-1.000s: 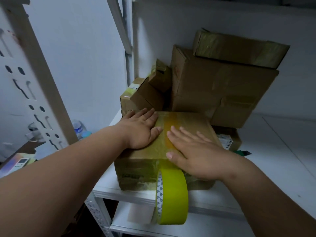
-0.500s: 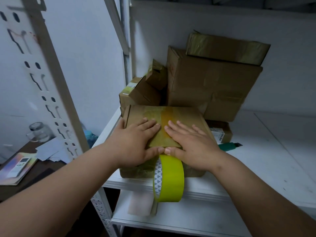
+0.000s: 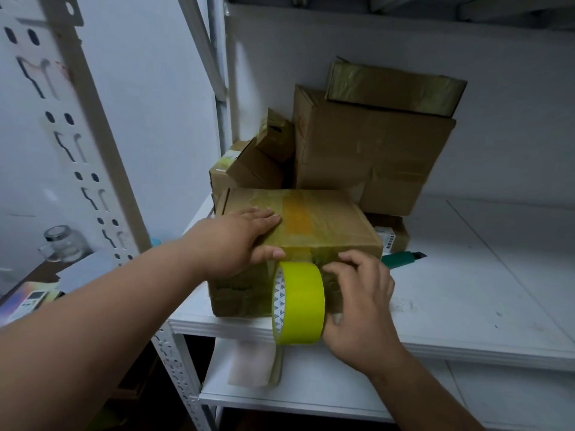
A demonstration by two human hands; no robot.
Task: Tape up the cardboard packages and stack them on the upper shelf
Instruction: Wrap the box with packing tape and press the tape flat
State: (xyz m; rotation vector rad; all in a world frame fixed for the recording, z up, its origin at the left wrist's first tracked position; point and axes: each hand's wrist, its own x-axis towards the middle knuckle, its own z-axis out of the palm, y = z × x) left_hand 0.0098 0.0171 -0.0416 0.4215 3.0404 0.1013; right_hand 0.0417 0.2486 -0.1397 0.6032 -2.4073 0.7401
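The cardboard box (image 3: 298, 241) lay at the front edge of the white shelf (image 3: 466, 293), with its long side running left to right in front of the person. A strip of yellow tape crossed the middle of its top, from the far edge toward the near edge, and went down onto the front face.

The left hand (image 3: 239, 241) rested flat on the top of the box, left of the strip, with straight fingers pressing and the thumb over the near top edge. The right hand (image 3: 361, 303) was lower, in front of the box, and its grip was curled round the right side of the yellow tape roll (image 3: 298, 303). The roll stood on edge, just against the front face of the box and directly below the strip, so the tape ran straight down from the top edge to the roll.

The right hand was the nearer one to the roll and already held it. It seemed that the next move would be to draw the roll further down or to cut the tape. A green cutter (image 3: 401, 259) lay on the shelf just right of the box, near the right hand. More boxes (image 3: 367, 150) stood stacked behind.
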